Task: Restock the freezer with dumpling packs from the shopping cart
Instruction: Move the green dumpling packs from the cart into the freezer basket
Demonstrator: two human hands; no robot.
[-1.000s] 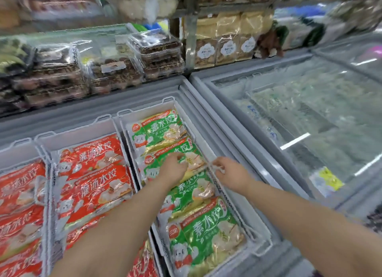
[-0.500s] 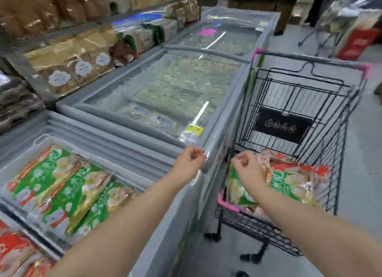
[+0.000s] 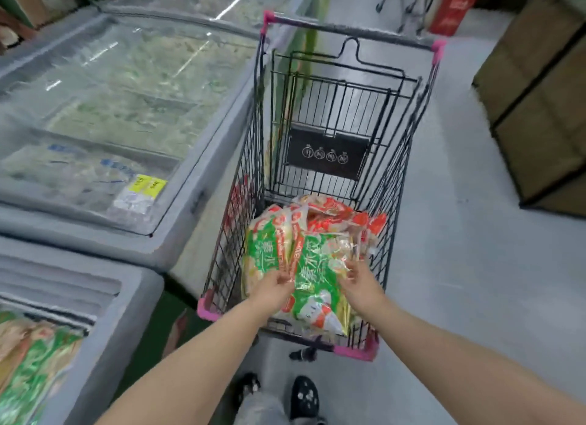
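A black wire shopping cart (image 3: 409,145) with pink corners stands in front of me. In its near end lies a heap of dumpling packs: green ones (image 3: 312,266) on top and in front, red ones (image 3: 345,218) behind. My left hand (image 3: 274,286) pinches the left edge of the top green pack. My right hand (image 3: 356,280) grips the same pack at its right edge. The open freezer (image 3: 126,301) is at lower left, with green dumpling packs (image 3: 28,364) in a bin.
A closed glass-lidded freezer (image 3: 196,158) with yellow price tags runs along the left, touching the cart's side. Brown shelving (image 3: 539,107) stands at the right across the grey floor. My feet (image 3: 304,396) are just behind the cart.
I turned from the open freezer to the cart. Both hands left the green packs in the freezer bin, moved over the freezer rim, and now hold a green pack in the cart.
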